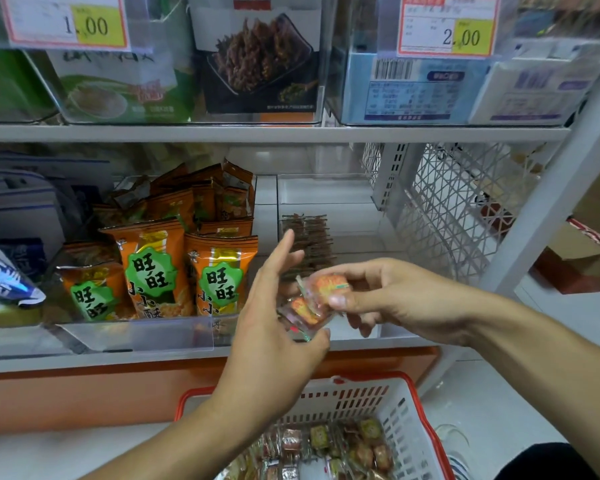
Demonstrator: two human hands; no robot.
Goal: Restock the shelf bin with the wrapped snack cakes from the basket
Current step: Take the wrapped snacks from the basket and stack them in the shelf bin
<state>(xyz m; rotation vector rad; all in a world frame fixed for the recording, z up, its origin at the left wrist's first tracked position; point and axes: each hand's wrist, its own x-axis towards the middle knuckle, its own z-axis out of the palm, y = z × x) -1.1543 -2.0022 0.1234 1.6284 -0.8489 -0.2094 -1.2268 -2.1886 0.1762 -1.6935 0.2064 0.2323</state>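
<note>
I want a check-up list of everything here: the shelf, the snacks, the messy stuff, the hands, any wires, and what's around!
Surface: white shelf above; lower shelf holds clear bins.
Job's things: wrapped snack cakes held between both hands before the clear shelf bin, which holds a few dark snack packs at the back; more cakes in the red-rimmed basket below.
Clutter: orange snack bags in the neighbouring bin.
Grippers: left hand and right hand both grip the cakes.
Cables: nothing seen.
Surroundings: price tags reading 1.00 and 2.00, white mesh panel, floor.
</note>
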